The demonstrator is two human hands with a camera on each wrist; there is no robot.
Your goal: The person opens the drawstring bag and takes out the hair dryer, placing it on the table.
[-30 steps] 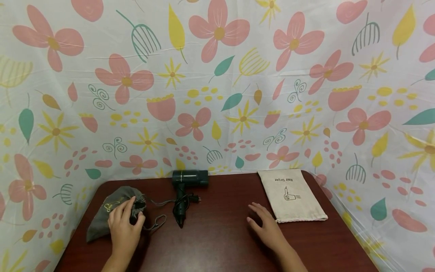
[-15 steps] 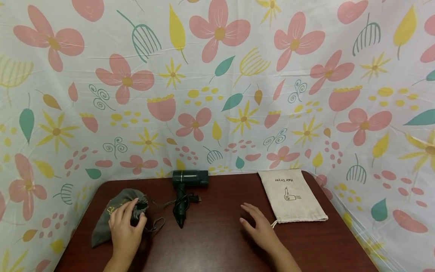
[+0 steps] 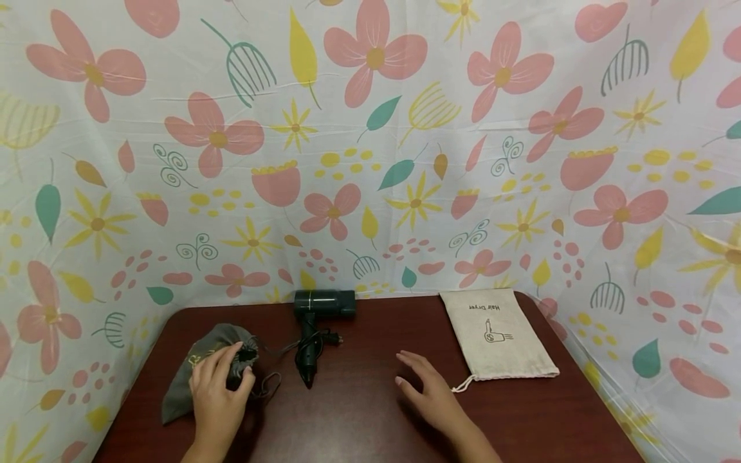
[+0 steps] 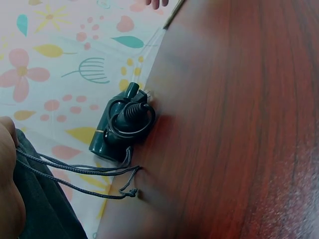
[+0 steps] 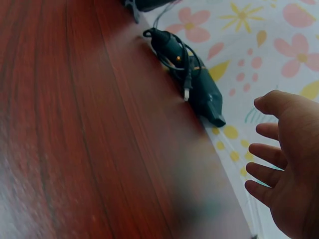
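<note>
My left hand [image 3: 219, 389] grips a grey drawstring bag [image 3: 184, 379] by its gathered mouth, thumb on the right side and fingers across the top. Gold print shows on the cloth beside the fingers. In the left wrist view, the bag's cords [image 4: 94, 172] trail towards a dark green hair dryer [image 3: 324, 303]. That dryer lies near the back edge, its cable [image 5: 187, 64] wound round the handle and the plug showing. My right hand [image 3: 431, 393] hovers over the table's right half, fingers extended and holding nothing; the right wrist view shows its fingers spread.
A flat cream cloth bag [image 3: 509, 347], printed "Hair Dryer" with a dryer drawing, lies at the table's back right. Its white drawstring [image 3: 463, 386] pokes out near my right hand. Behind the dark red-brown table [image 3: 347, 411] hangs a floral curtain [image 3: 370, 148].
My left hand has brought the grey bag slightly right and nearer. My right hand has drifted left, away from the cream bag, uncovering its drawstring. The hair dryer has stayed put.
</note>
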